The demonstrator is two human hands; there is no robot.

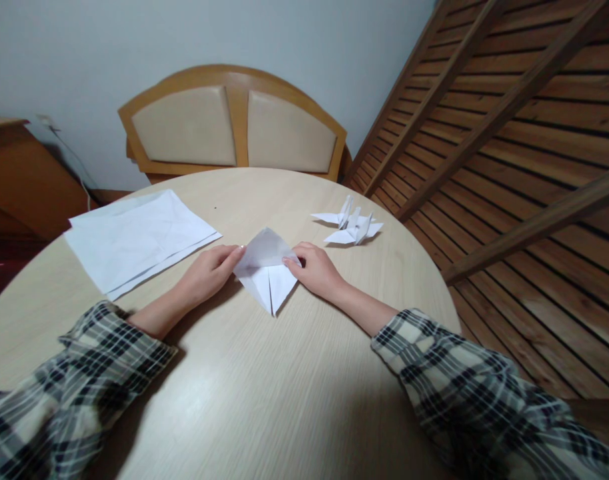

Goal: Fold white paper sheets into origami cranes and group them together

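Observation:
A half-folded white paper (267,270), diamond-shaped with a centre crease, lies on the round wooden table (264,400) in the middle of the view. My left hand (209,272) pinches its left corner, fingers closed on the paper. My right hand (316,268) holds the right corner, fingers curled onto the fold. The upper flap of the paper is lifted slightly between both hands.
A stack of flat white sheets (137,237) lies on the table to the left. Folded paper cranes (349,225) sit at the far right of the table. A wooden chair (234,123) stands behind the table; slatted wood panelling (509,147) runs along the right.

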